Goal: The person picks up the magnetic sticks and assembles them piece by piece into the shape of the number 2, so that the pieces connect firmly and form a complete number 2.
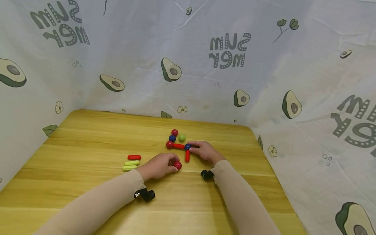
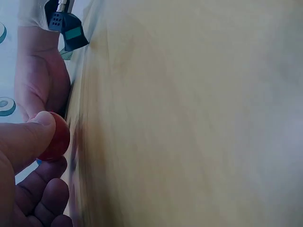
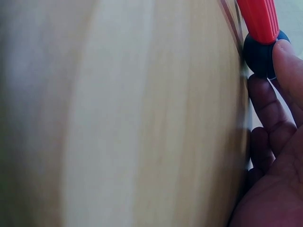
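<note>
My left hand (image 1: 158, 165) pinches a red ball (image 1: 178, 165) between thumb and fingers, low over the wooden table. In the left wrist view the thumb lies across the red ball (image 2: 57, 139). My right hand (image 1: 205, 151) pinches a blue ball (image 1: 187, 147) that has two red rods on it. One red rod (image 1: 179, 146) runs left to another red ball (image 1: 169, 145); the other red rod (image 1: 187, 156) points toward me. The right wrist view shows the blue ball (image 3: 258, 56) between thumb and fingertip, with a ridged red rod (image 3: 260, 19) against it.
Behind the joined pieces lie a second blue ball (image 1: 172, 138), a further red ball (image 1: 174, 132) and a green ball (image 1: 182, 137). Left of my left hand are a loose red rod (image 1: 134, 157) and two yellow-green rods (image 1: 132, 163). A printed cloth (image 1: 202, 88) hangs around the wooden table (image 1: 97, 140).
</note>
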